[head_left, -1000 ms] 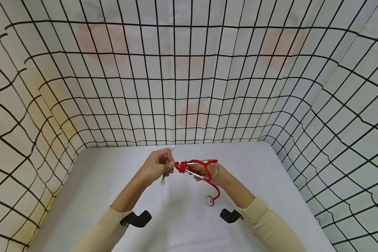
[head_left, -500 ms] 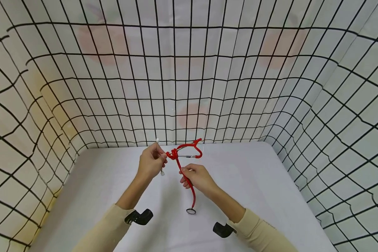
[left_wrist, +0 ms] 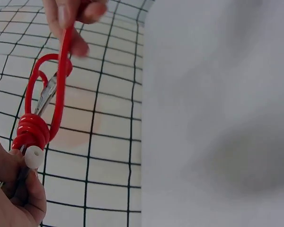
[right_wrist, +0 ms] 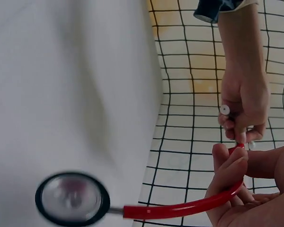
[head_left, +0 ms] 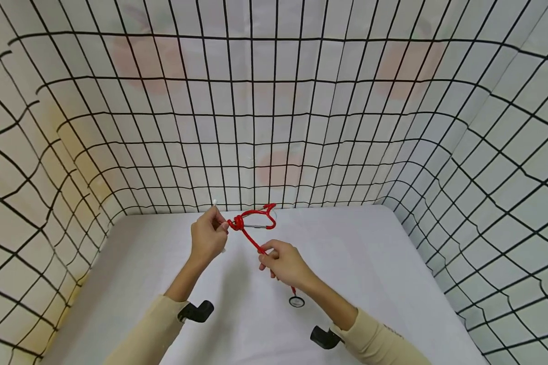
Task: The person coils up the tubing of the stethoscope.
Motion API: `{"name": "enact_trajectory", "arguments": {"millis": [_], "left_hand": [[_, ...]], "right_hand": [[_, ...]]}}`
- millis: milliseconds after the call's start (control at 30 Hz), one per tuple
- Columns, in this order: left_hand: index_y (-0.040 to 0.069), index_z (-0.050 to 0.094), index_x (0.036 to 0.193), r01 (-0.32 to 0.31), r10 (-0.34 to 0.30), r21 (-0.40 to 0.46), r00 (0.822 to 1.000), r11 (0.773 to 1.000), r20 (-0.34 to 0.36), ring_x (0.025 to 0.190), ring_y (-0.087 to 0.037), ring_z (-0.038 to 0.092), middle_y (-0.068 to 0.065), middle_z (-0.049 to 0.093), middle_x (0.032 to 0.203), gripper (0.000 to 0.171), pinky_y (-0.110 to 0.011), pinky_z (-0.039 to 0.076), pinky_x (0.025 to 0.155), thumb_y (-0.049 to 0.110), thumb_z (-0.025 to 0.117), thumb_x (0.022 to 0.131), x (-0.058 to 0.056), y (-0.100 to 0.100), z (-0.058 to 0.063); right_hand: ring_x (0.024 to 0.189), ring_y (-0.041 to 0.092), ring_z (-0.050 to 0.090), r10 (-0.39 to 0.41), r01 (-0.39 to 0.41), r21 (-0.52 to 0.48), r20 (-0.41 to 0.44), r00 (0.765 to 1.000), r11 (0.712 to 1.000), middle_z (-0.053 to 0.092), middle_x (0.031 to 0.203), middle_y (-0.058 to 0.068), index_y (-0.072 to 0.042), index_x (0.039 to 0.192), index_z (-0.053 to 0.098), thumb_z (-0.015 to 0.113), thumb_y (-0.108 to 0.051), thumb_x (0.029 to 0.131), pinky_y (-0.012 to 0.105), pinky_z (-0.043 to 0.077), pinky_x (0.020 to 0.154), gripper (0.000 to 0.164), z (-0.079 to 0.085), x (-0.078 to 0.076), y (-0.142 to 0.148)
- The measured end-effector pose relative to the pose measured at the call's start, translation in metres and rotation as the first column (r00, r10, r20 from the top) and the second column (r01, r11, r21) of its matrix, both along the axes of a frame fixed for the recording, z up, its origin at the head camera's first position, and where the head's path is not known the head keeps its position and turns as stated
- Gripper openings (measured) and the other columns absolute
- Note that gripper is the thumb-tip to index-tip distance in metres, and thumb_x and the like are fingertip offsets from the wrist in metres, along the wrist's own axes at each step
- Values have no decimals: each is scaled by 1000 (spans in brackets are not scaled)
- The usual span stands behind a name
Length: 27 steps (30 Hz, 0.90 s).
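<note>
A red stethoscope is held up over the table by both hands. Its tubing winds in tight coils (head_left: 238,223) round the metal ear tubes (left_wrist: 46,94), and a loop of tubing sticks out to the right in the head view. My left hand (head_left: 207,235) pinches the ear tubes beside the coils; a white ear tip (left_wrist: 34,157) pokes out past its fingers. Lower and to the right, my right hand (head_left: 285,263) pinches the free length of tubing (right_wrist: 180,209) running down from the coils. The round, black-rimmed chest piece (right_wrist: 73,198) dangles below that hand.
A white cloth covers the table (head_left: 347,253). Black wire mesh (head_left: 278,116) rises at the back and both sides, with white sheeting behind it. A black camera mount (head_left: 196,311) sits on the left wrist and another mount (head_left: 325,337) on the right.
The right hand has left the looped end and taken hold of the free tubing lower down. The left hand has moved left with the coils. The chest piece first swung left, then back right.
</note>
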<state>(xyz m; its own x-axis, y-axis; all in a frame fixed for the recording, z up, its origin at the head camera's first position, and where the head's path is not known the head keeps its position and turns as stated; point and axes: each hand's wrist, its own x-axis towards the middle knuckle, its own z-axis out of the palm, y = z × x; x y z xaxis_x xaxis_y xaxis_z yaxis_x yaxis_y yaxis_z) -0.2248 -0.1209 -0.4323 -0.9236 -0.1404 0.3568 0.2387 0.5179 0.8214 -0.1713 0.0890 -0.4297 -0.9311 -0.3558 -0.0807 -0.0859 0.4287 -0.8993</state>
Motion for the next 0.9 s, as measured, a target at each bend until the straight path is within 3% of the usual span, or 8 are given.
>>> {"name": "enact_trajectory", "arguments": {"millis": [100, 233, 467, 600, 667, 767, 900], "left_hand": [[8, 54, 71, -7, 1, -84, 998, 996, -66, 50, -15, 51, -1, 59, 58, 17, -29, 40, 44, -7, 59, 77, -1, -3, -3], [8, 53, 69, 34, -52, -176, 994, 984, -101, 48, -15, 45, 0, 55, 56, 19, -29, 35, 41, -11, 57, 72, -1, -5, -8], [12, 54, 67, 111, -119, -230, 993, 967, -24, 50, -14, 47, 5, 55, 55, 23, -27, 36, 42, -11, 57, 70, 2, -4, -14], [12, 53, 68, 209, -204, -249, 978, 946, 43, 52, -13, 47, 6, 55, 57, 24, -27, 37, 43, -11, 57, 71, 5, -2, -13], [12, 52, 69, 267, -256, -262, 964, 927, 78, 52, -13, 46, 5, 54, 56, 23, -26, 37, 43, -11, 57, 72, 8, -1, -11], [12, 53, 70, 369, -342, -266, 929, 891, 143, 52, -12, 46, 4, 54, 58, 23, -25, 37, 43, -9, 58, 75, 12, 1, -9], [11, 55, 73, 514, -462, -202, 849, 834, 256, 53, -11, 49, 3, 56, 61, 20, -26, 43, 46, -7, 61, 80, 19, 4, -6]], "right_hand": [[53, 17, 54, -6, 6, 11, -18, 1000, 1000, 69, 75, -4, -6, 106, 58, 61, -17, 93, 27, 45, 48, 18, 2, -1, 2], [55, 16, 56, 46, -43, 54, -50, 998, 998, 69, 76, -3, -6, 102, 63, 64, -12, 90, 28, 47, 50, 13, 7, 0, 3], [56, 15, 58, 84, -73, 115, -101, 991, 991, 69, 73, -1, -7, 91, 74, 69, -7, 84, 29, 46, 52, 8, 29, -1, 7], [58, 16, 57, 49, -39, 111, -94, 994, 993, 69, 72, -1, -9, 90, 76, 70, -8, 83, 28, 44, 50, 9, 39, -5, 13], [63, 16, 59, 37, -25, 110, -102, 994, 994, 70, 74, -2, -11, 90, 77, 71, -8, 82, 29, 45, 53, 10, 42, -8, 16], [68, 15, 61, 35, -19, 116, -135, 990, 993, 71, 77, -1, -12, 91, 78, 70, -7, 83, 30, 49, 57, 12, 45, -13, 19], [72, 15, 62, 50, -24, 143, -183, 982, 989, 72, 80, -2, -15, 90, 78, 70, -7, 83, 31, 51, 61, 13, 45, -19, 24]]}}
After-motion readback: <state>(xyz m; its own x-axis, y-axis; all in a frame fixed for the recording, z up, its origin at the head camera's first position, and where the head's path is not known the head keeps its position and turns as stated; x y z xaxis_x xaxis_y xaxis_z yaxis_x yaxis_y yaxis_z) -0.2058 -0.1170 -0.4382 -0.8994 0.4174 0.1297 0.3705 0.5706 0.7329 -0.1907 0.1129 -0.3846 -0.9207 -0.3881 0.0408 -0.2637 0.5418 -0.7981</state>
